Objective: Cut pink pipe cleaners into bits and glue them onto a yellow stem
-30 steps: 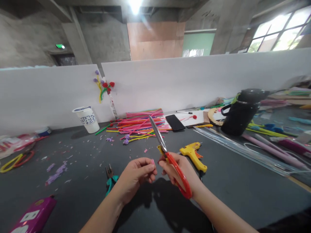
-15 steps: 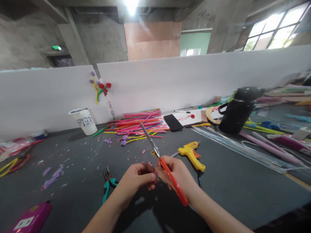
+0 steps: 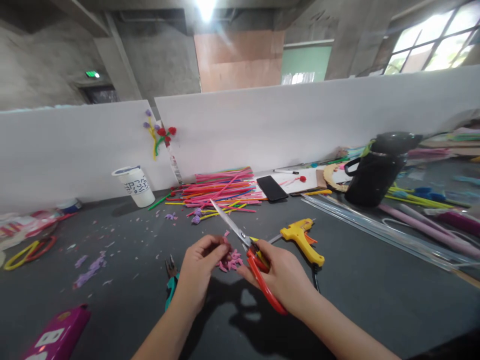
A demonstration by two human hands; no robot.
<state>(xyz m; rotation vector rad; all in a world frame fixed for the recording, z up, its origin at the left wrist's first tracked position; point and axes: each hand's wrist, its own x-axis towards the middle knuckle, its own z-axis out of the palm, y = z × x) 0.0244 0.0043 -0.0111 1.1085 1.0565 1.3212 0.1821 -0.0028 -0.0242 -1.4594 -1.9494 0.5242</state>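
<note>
My right hand [image 3: 287, 272] is closed around the red and yellow handles of a pair of scissors [image 3: 237, 232]. The blades point up and to the left, toward the bundle of pipe cleaners. My left hand [image 3: 202, 265] is pinched, with a small pink piece [image 3: 226, 234] showing at its fingertips; the fingers partly cover it. Between the hands lies a little heap of pink clippings [image 3: 234, 261] on the dark table [image 3: 360, 290]. Close by my left wrist are pliers [image 3: 171, 282] with teal handles, partly hidden by the forearm.
A yellow glue gun [image 3: 303, 240] lies right of my right hand. Farther back are colourful pipe cleaners [image 3: 221, 190], a phone [image 3: 272, 188], a white cup [image 3: 137, 189] and a black jug [image 3: 377, 172]. Purple scraps [image 3: 90, 270] and a magenta box [image 3: 58, 332] are at left.
My hands have moved apart and the scissors have turned slightly, their handles now spread more visibly. The pink heap between the hands has come into clearer view. The camera view has shifted slightly.
</note>
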